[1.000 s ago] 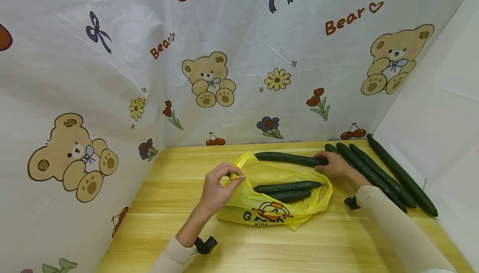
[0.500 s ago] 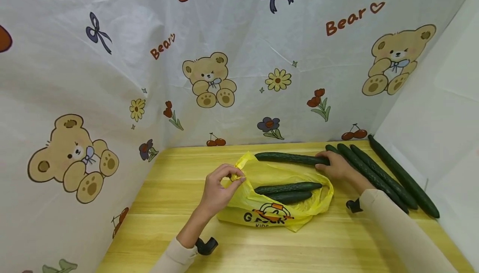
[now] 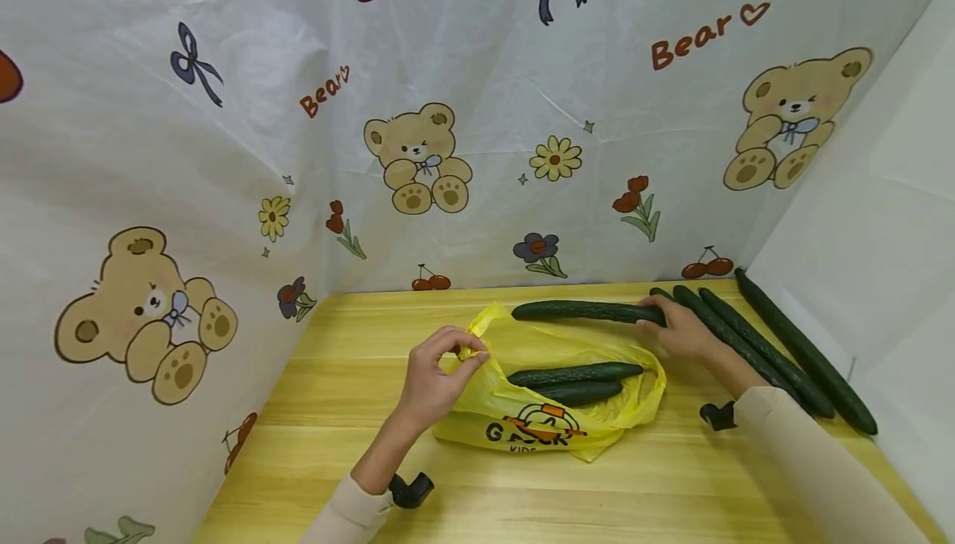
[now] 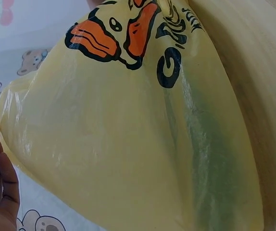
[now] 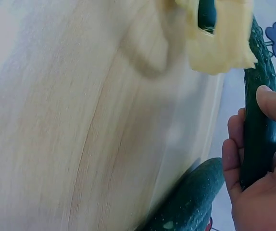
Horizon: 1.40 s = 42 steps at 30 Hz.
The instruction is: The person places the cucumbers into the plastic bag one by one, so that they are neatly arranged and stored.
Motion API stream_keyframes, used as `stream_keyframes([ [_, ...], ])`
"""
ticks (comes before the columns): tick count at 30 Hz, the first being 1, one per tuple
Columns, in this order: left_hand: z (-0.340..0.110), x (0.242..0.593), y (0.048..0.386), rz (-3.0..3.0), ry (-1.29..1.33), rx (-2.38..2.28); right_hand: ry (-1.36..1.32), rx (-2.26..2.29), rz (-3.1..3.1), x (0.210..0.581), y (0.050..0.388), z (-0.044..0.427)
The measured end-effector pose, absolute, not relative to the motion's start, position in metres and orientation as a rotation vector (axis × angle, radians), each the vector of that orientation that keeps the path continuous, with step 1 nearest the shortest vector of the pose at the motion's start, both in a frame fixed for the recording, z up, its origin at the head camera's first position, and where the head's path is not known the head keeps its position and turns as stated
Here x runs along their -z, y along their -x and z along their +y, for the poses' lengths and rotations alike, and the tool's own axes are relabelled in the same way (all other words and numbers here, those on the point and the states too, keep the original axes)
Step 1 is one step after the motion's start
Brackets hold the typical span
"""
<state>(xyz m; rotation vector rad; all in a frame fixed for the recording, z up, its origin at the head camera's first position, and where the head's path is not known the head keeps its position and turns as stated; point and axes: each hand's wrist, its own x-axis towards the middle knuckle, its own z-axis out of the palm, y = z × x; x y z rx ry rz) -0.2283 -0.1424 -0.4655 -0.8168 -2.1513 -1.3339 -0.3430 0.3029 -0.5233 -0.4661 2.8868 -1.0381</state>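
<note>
My left hand (image 3: 436, 370) pinches the left edge of a yellow plastic bag (image 3: 477, 424) between thumb and fingers. In the left wrist view the bag (image 4: 104, 125) is stretched out, and a dark green shape shows through it. Two cucumbers (image 3: 574, 374) lie in the bag's open mouth. Behind the bag, my right hand (image 3: 682, 332) grips a long dark green cucumber (image 3: 582, 310) by its right end. The right wrist view shows fingers and thumb wrapped round that cucumber (image 5: 260, 120).
Several more cucumbers (image 3: 746, 345) lie slantwise on the right of the wooden table (image 3: 336, 444), partly behind my right arm. A white cloth with printed bears (image 3: 485, 254) hangs at the back and left. A white wall (image 3: 880, 237) stands at the right.
My right hand has shifted slightly to the right with the cucumber in its grip. The left hand still pinches the bag in the same place.
</note>
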Motion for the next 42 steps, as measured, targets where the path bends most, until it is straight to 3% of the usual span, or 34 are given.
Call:
stream_keyframes([
  [42,-0.156,0.467,0.226,-2.127,0.809,1.31,0.359,1.281,2.877,0.498,0.268,0.401],
])
